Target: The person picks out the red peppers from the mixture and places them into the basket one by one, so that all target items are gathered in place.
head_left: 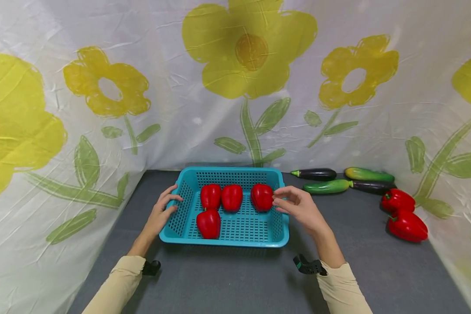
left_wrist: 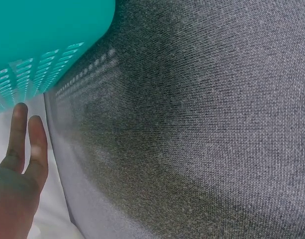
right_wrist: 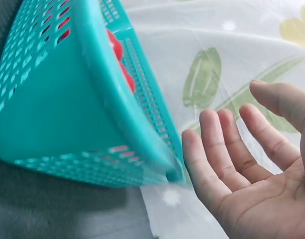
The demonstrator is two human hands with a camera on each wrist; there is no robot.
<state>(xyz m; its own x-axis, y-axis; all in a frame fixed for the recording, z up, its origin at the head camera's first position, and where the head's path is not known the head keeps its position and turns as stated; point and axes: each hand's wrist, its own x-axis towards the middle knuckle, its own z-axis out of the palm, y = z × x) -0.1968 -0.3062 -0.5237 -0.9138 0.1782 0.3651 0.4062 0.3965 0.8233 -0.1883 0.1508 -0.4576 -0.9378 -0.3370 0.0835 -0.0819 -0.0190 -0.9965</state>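
A turquoise plastic basket (head_left: 235, 242) with slotted walls stands on the dark table. Inside it lie several red bell peppers, one of them (head_left: 262, 197) apart on the right and another (head_left: 209, 224) near the front left. My left hand (head_left: 162, 213) is at the basket's left rim; in the left wrist view two nearly straight fingers (left_wrist: 39, 149) reach up to the slotted wall. Over the right rim, my right hand (head_left: 298, 207) has its fingertips close to the right-hand pepper. The right wrist view shows that palm with nothing in it, fingers spread and slightly bent.
Behind the right hand lie an eggplant (head_left: 318, 174), a green zucchini (head_left: 326, 187), a second eggplant (head_left: 373, 186) and a yellow-green zucchini (head_left: 370, 175). Farther right are two red bell peppers (head_left: 407, 226). A flower-printed curtain (head_left: 172, 131) rises behind the table.
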